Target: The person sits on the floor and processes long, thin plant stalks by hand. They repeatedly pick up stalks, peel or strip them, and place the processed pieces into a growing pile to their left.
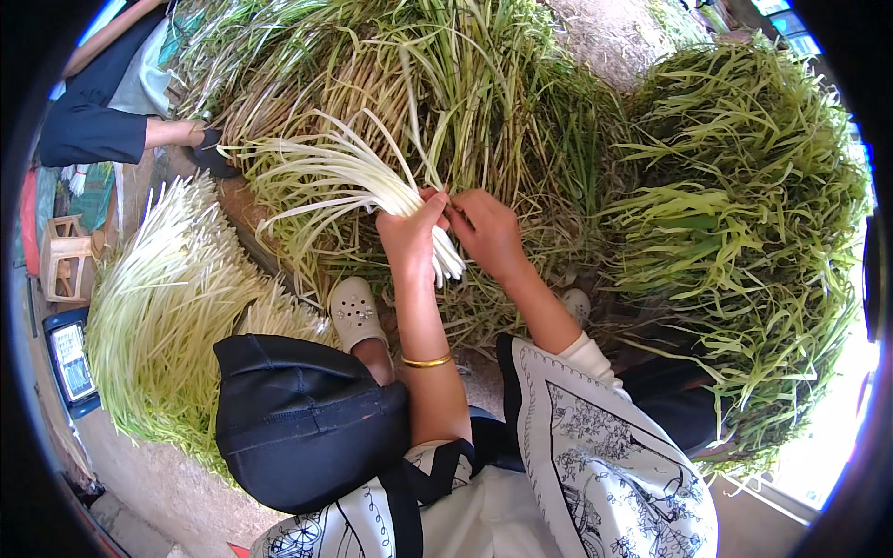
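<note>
My left hand [411,234] is closed around a bundle of pale, peeled stalks [377,181], their white butt ends pointing down to the right and thin leaves fanning out to the upper left. Beside it, my right hand [485,227] pinches the base of a leafy green stalk [438,157] near my left thumb. Its long leaves stand up over a big heap of unpeeled green and brownish stalks [481,104]. The exact contact between fingertips and stalk is partly hidden.
Peeled pale stalks [174,279] are piled at the left. A heap of green leaves [753,244] rises at the right. Another person's leg [104,132] reaches in from the upper left. A wooden stool [68,258] stands at the left edge, above a dark-framed object [72,361].
</note>
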The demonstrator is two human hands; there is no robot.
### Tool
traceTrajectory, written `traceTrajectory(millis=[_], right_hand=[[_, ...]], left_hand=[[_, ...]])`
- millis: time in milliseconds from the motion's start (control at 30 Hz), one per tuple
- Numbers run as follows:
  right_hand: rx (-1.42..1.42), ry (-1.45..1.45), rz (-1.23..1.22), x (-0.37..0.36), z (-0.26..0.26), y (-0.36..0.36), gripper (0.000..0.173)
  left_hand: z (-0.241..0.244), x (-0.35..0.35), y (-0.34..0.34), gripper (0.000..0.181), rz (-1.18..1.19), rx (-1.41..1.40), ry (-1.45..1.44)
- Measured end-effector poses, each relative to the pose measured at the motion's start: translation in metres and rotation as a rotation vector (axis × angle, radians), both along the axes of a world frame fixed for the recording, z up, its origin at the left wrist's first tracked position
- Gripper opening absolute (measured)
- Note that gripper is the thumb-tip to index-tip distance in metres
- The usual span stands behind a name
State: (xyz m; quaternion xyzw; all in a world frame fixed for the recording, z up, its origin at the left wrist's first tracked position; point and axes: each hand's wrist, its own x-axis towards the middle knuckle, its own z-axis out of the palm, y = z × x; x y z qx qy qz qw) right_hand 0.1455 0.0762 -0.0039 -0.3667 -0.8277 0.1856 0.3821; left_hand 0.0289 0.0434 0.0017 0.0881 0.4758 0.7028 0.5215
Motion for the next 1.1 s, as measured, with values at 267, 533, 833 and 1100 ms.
traceTrajectory(millis=[267,533,833,1100], right_hand=[[-0.117,0.079,-0.053,0.017,-0.014,-0.010,0.010],[-0.337,-0.564,-0.494,0.101,-0.090,0.015,0.006],[-0.419,0.263,-0.473,0.072,-0.034,0.017,0.039],[-1.107,0.516,0.173,-0.036,0.043,0.012,0.029]], left_hand=[[0.000,0.006,-0.008,0.021,-0.047,0.010,0.094],[0.011,-0.018,-0.019,0.029,0.033,0.126,0.016],[0.024,-0.032,-0.026,0.030,0.102,0.101,0.044],[0.018,-0.022,-0.023,0.024,0.012,0.065,0.010]])
